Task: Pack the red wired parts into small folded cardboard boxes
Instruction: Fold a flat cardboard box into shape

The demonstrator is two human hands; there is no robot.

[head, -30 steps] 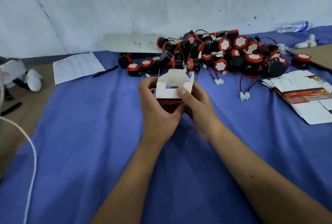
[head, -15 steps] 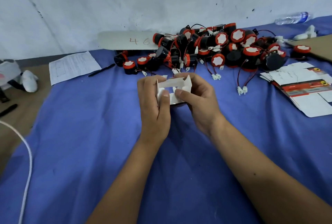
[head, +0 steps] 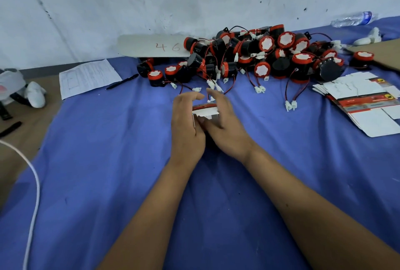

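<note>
Lowered since prior frame — box [head: 205,111] btwn both hands [head: 207,122].

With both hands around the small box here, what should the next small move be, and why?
Probably press the last flap shut: the left hand and right hand hold the small red-and-white cardboard box between them, and its white flap edge still shows.

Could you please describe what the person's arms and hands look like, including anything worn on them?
Both forearms are bare right down to the bottom edge of the picture, with no sleeves visible. The left hand and right hand wear no gloves, and no watch, ring or wristband shows on either.
</note>
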